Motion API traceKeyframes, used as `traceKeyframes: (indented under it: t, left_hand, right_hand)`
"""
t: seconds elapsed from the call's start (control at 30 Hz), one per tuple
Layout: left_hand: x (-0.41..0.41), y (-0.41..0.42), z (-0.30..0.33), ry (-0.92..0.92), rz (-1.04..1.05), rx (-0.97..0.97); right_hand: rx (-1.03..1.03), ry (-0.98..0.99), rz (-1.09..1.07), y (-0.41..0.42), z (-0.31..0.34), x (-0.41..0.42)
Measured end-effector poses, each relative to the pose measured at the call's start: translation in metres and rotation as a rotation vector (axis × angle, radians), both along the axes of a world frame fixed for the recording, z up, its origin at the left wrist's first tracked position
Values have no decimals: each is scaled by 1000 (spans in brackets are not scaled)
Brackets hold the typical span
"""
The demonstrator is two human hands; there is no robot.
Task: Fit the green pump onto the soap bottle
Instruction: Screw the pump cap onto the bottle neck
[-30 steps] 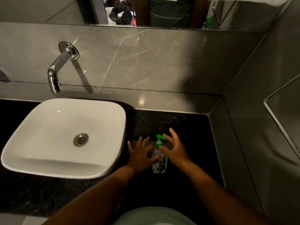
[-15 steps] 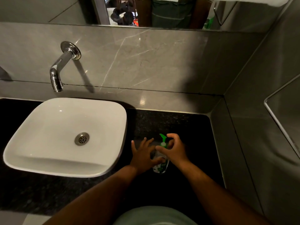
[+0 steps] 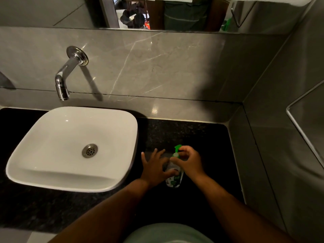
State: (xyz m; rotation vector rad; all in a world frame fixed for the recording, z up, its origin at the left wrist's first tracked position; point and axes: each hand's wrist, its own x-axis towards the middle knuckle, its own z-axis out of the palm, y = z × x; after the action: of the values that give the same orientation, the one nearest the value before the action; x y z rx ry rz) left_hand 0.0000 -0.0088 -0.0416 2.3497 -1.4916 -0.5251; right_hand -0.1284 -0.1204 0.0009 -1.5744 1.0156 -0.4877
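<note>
Soap bottle [image 3: 173, 179] is standing on the dark granite counter [image 3: 201, 137], just right of the white basin [image 3: 70, 146] and close to the person's body. Left hand [image 3: 154, 168] has its thumb pressed on the bottle's front, other fingers splayed loose behind it, so it's more of a brace than a real grip. Right hand [image 3: 190, 161] is curled over the neck, fingertips pinched on the collar of the green pump [image 3: 177, 150], whose nozzle sticks up and away from the camera.

Looks like the screwing-down stage to me. Can't tell if the threads are fully seated, the fingers hide that joint. Tip: wrap the left hand properly round the body so the bottle doesn't spin along, keep the pump straight, turn by the collar rather than the nozzle. If it binds early, back off and restart or it'll cross-thread.

Further back there's the wall tap [image 3: 70, 71] and the mirror [image 3: 166, 13].
</note>
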Motion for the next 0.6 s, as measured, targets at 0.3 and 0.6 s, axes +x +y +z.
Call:
traceKeyframes:
  t: [0.3,0.6]
  left_hand:
    - [3,-1,-1,110,-18,15]
    - [-10,-5,0,-10,88,-40]
  right_hand:
    - [196,8,340,-18,12,-9]
    - [128,10,12,-2,9,3]
